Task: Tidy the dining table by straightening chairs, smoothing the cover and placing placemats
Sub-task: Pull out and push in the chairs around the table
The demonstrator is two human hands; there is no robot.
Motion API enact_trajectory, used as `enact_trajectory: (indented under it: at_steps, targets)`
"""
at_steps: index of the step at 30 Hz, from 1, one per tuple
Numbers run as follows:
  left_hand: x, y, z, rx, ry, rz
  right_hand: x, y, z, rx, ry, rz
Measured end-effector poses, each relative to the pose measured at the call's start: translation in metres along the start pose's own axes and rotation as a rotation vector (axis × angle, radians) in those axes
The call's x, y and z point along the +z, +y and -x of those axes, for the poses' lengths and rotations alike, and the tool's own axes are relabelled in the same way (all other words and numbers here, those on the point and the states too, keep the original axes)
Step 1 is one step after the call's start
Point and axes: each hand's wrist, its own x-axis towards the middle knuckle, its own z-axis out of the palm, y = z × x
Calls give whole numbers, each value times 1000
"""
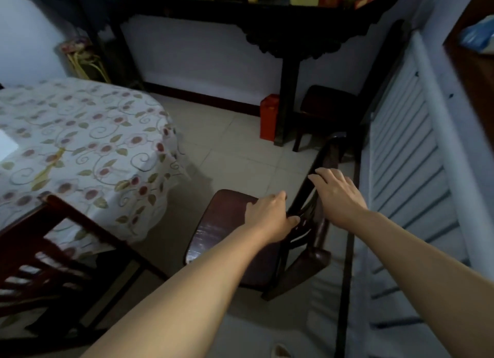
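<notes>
Open tiled floor [240, 149] between covered table [80, 143] and dark chair [227, 224]. Right side tight: chair back sits near white slatted panel [406, 170]. Ahead: console table [267, 18], red box [268, 117], stool [326, 101]. Second chair [53, 250] blocks table's near edge.

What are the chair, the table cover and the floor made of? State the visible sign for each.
Chair: dark wood, apparently varnished; its seat shows glossy highlights.
Table cover: thin fabric, probably embroidered; flower pattern, soft draping edge.
Floor: pale tile; straight joint lines.

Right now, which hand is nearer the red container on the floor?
Right. The right hand rests on the chair backrest, closer to the red container; the left hand grips lower on that backrest, nearer the seat.
</notes>
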Motion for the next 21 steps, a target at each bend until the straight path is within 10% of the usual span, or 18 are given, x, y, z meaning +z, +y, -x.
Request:
enact_trajectory:
  at_steps: [9,21]
  targets:
    - [54,60,-51,-67,-251,-33,46,61,-22,-107,-71,-62]
    - [17,31,-59,-151,-18,-82,36,40,-53,-260,33,-17]
